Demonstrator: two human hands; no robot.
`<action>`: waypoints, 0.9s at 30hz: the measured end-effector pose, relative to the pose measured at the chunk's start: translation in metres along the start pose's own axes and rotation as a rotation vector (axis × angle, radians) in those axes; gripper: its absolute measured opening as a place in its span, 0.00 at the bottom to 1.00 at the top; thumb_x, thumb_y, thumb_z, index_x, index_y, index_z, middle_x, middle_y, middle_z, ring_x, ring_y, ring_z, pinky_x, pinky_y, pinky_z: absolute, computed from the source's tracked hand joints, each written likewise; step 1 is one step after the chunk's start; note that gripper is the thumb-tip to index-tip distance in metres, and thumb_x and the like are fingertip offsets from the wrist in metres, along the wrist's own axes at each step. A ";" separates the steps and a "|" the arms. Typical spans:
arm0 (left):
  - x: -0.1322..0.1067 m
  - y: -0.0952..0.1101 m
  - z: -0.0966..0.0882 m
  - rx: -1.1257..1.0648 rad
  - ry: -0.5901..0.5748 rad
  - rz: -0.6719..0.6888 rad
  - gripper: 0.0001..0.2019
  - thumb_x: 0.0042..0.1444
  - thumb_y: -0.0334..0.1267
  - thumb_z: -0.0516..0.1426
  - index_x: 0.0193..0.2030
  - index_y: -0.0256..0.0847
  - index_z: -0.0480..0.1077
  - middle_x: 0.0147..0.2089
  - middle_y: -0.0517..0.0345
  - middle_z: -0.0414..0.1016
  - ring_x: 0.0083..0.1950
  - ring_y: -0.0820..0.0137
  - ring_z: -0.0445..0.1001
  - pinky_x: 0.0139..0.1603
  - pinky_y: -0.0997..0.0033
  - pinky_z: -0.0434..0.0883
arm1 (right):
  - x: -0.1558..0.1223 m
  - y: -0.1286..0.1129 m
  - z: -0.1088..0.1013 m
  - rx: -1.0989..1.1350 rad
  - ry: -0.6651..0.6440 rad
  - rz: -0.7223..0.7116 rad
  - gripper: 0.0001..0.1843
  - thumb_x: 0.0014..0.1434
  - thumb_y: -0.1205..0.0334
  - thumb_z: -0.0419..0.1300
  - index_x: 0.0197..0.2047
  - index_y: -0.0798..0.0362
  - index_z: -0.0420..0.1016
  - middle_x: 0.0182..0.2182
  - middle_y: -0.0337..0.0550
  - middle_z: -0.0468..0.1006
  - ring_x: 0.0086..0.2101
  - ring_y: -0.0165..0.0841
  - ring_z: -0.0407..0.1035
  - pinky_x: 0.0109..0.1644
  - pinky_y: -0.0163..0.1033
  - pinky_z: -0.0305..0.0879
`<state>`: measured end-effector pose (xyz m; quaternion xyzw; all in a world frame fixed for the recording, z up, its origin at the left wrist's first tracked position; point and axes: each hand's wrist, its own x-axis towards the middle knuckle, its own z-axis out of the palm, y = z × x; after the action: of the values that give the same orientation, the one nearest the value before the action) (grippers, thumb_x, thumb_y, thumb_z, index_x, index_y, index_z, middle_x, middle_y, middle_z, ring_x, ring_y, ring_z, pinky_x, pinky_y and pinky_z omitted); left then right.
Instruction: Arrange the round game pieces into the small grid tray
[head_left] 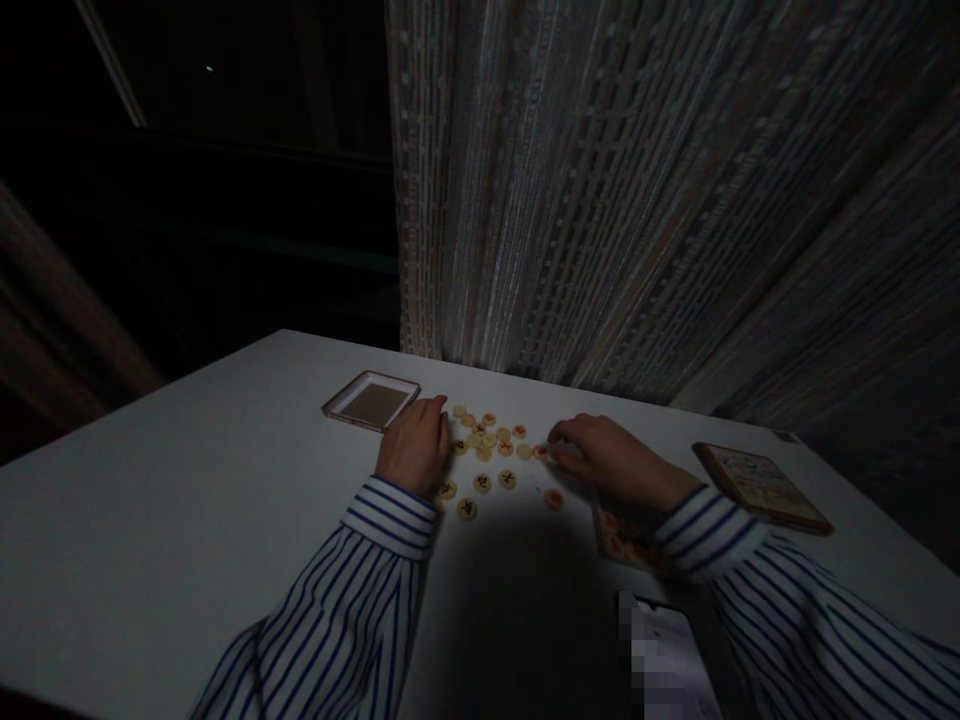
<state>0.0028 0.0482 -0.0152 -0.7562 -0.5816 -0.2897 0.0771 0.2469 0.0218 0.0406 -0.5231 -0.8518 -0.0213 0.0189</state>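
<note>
Round Chinese chess pieces (482,483) with black or red characters, some showing plain faces, lie scattered mid-table. My left hand (415,446) rests along their left side, its loosely bent fingers partly hidden; no piece shows in it. A black-marked piece (448,490) lies just beside that hand. From the right, my right hand (609,457) reaches in with thumb and finger apart, fingertips at the edge of a red-marked piece (540,453). Below this hand, another red piece (554,498) lies alone. Partly hidden under my right forearm is a shallow tray (602,540) holding several red-marked pieces.
A shallow open box part (352,416) sits left of my left hand. To the right lies a flat box or lid with a printed picture (765,484). A phone (671,660) is near the front, its screen partly pixelated. Curtains (540,200) hang behind the white table (187,500).
</note>
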 end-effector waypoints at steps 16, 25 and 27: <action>-0.004 -0.005 -0.008 0.080 -0.101 -0.122 0.17 0.58 0.32 0.45 0.52 0.33 0.65 0.45 0.43 0.73 0.45 0.59 0.72 0.45 0.61 0.68 | 0.046 -0.005 0.027 -0.101 -0.211 -0.068 0.17 0.53 0.61 0.52 0.46 0.51 0.71 0.39 0.48 0.77 0.40 0.39 0.69 0.39 0.39 0.59; -0.007 0.009 -0.002 0.071 -0.168 -0.053 0.17 0.58 0.32 0.44 0.51 0.33 0.65 0.43 0.45 0.73 0.45 0.59 0.72 0.44 0.62 0.68 | 0.050 -0.006 0.032 -0.133 -0.215 -0.121 0.14 0.53 0.62 0.51 0.40 0.52 0.72 0.37 0.48 0.77 0.39 0.40 0.68 0.36 0.40 0.57; -0.007 0.011 0.000 0.068 -0.180 -0.035 0.17 0.58 0.32 0.45 0.51 0.33 0.65 0.43 0.45 0.73 0.45 0.59 0.72 0.44 0.62 0.68 | 0.051 -0.006 0.032 -0.124 -0.222 -0.129 0.14 0.53 0.62 0.51 0.40 0.52 0.73 0.38 0.48 0.77 0.40 0.40 0.68 0.37 0.40 0.57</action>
<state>0.0125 0.0391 -0.0166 -0.7659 -0.6088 -0.2018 0.0452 0.2184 0.0659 0.0117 -0.4668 -0.8774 -0.0171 -0.1095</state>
